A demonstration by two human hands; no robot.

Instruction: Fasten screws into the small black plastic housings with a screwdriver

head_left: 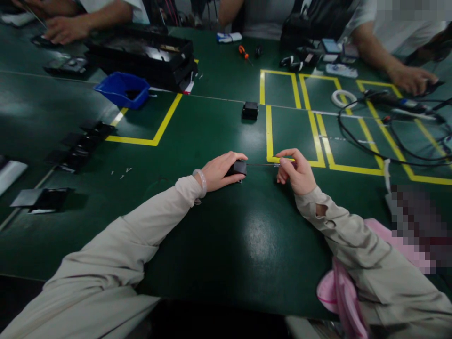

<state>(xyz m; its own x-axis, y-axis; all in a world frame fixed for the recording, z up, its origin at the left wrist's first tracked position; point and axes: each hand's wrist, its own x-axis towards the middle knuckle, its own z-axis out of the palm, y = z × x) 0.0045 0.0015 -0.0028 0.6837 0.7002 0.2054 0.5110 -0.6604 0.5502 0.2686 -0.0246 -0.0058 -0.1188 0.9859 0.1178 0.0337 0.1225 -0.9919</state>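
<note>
My left hand [222, 173] is closed around a small black box-shaped part [238, 167], pressing it to the green tabletop, fingers over the far side and thumb along the near side. From the part's right side a thin, straight rod [261, 164] runs to my right hand [296, 172]. The fingers of that hand are bent in a pinch at the rod's right end; its kind is too fine to make out. Farther back on the table stands a similar black part [250, 110], touched by neither hand.
Left are a blue bin [122, 89], stacked black trays [141, 56], a row of black parts [79, 146] and tiny white bits [122, 173]. Yellow tape [270, 136] marks rectangles. Right lie a tape roll [343, 98], black cables [374, 150] and a pink cloth [339, 292]. Co-workers' hands work opposite.
</note>
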